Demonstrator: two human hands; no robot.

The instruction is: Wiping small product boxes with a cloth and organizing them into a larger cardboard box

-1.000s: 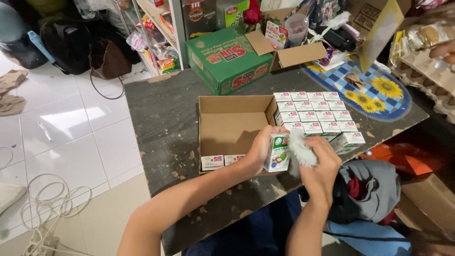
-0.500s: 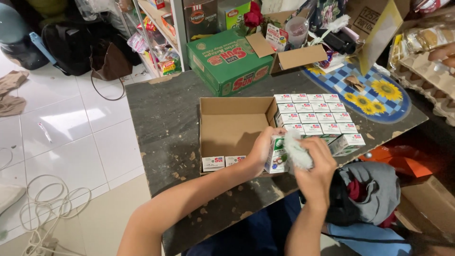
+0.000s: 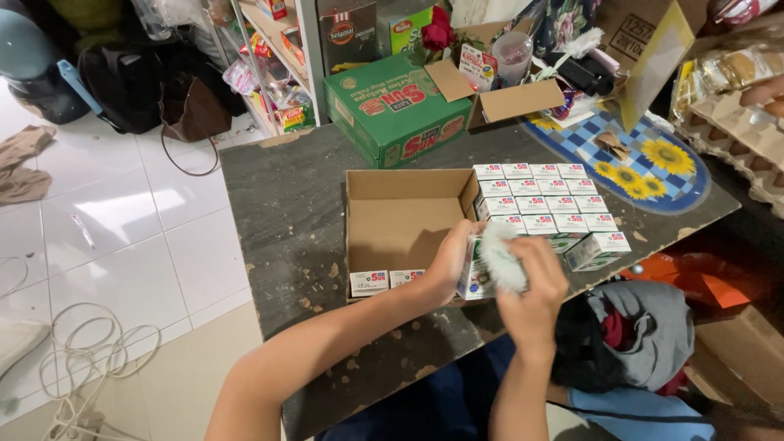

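My left hand grips a small white and green carton upright at the front right corner of an open brown cardboard box. My right hand holds a white fluffy cloth pressed against the carton's side. Two small cartons stand inside the box at its near wall. A block of several matching cartons stands in rows on the dark table, just right of the box. One more carton lies on its side near the table's front right edge.
A green printed box and an open brown box stand at the table's back. A sunflower mat lies at the right, egg trays beyond it. Grey clothing sits by my lap. White cord lies on the tiled floor.
My right hand has slid the white cloth leftward across the carton, now covering more of it. The left hand keeps the carton in the same place.
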